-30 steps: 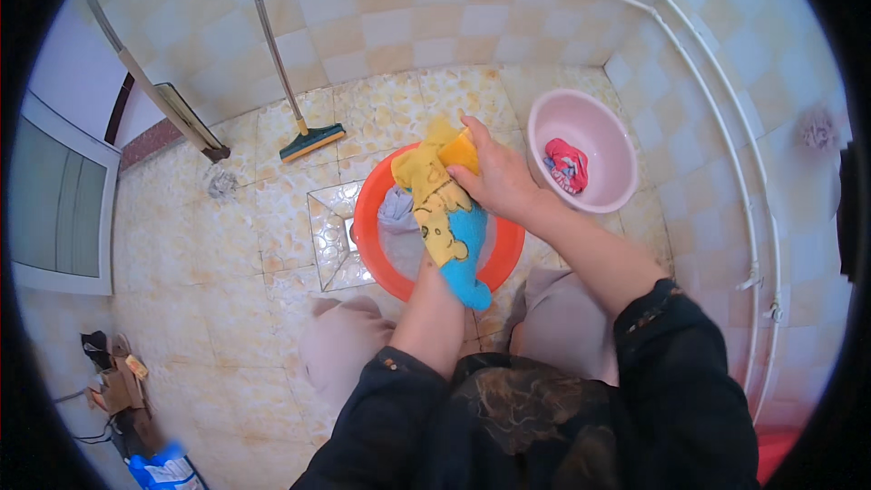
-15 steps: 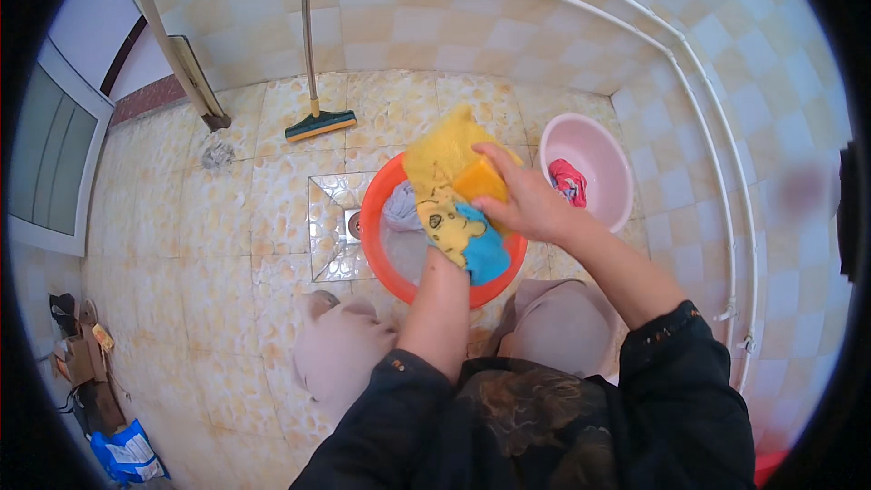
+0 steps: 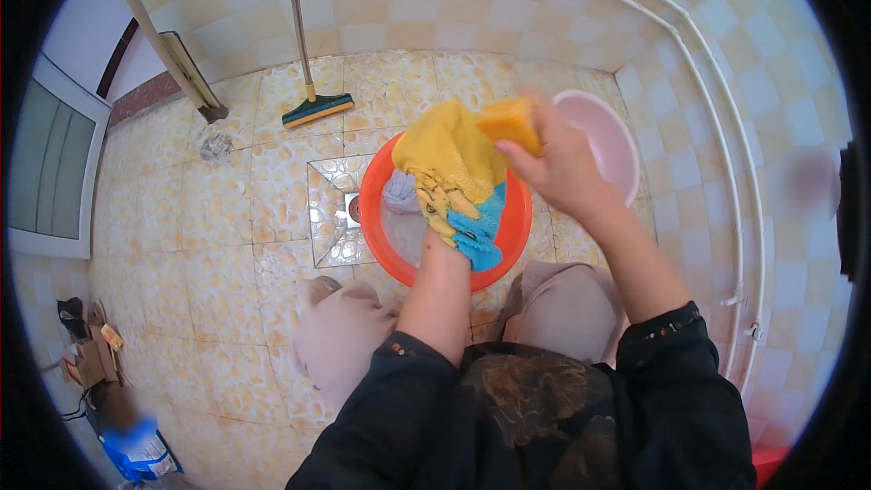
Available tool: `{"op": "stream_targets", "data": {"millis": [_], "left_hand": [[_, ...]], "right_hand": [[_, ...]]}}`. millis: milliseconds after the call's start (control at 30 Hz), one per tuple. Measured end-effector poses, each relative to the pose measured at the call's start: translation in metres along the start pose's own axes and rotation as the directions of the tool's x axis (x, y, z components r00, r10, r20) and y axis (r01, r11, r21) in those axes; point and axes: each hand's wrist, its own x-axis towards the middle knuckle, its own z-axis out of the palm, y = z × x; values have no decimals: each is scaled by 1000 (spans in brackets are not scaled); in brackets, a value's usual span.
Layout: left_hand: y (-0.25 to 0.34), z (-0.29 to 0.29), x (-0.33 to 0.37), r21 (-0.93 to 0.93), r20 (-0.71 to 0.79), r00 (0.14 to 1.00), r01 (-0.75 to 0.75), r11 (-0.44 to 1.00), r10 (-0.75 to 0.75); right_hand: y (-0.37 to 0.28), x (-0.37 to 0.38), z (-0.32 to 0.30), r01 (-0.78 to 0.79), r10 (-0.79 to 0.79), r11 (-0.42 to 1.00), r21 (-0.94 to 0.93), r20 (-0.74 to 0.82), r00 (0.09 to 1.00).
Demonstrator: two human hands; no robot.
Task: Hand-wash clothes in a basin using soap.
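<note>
My right hand (image 3: 567, 163) grips an orange-yellow bar of soap (image 3: 511, 124), raised at the right side of a yellow and blue towel (image 3: 451, 152). The towel drapes over my left hand, whose fingers are hidden under it; only my left forearm (image 3: 437, 295) shows below the cloth. Beneath the towel stands an orange-red basin (image 3: 517, 234) on the floor between my knees. Cloudy water and a bunched greyish-lilac cloth (image 3: 399, 192) are inside that basin.
A pink basin (image 3: 610, 138) stands to the right, partly behind my right hand. A floor drain (image 3: 352, 209) lies left of the orange-red basin. A floor brush (image 3: 317, 110) and a flat mop (image 3: 195, 73) lean at the back. White pipes (image 3: 726, 127) run along the right wall.
My right hand has lifted the soap off the towel, moving up and to the right. The towel now hangs more bunched over my left hand, its printed pattern folded.
</note>
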Motion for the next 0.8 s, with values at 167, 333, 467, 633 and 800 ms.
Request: {"op": "stream_targets", "data": {"millis": [167,333,467,633,800], "left_hand": [[-9,7,6,8,31,999,17,1000,-17],[-20,16,4,15,57,997,44,999,-44],[-21,26,8,16,82,996,35,999,-36],[-26,26,5,20,90,995,45,999,-47],[-23,22,5,41,93,995,37,998,-41]], "right_hand": [[41,-8,62,555,-553,785,-274,90,828],[36,-5,58,628,-624,705,-330,131,770],[36,0,67,383,-451,822,-422,-72,889],[32,-36,72,485,-502,839,-247,-9,865],[35,-42,63,700,-698,674,-235,108,708]]}}
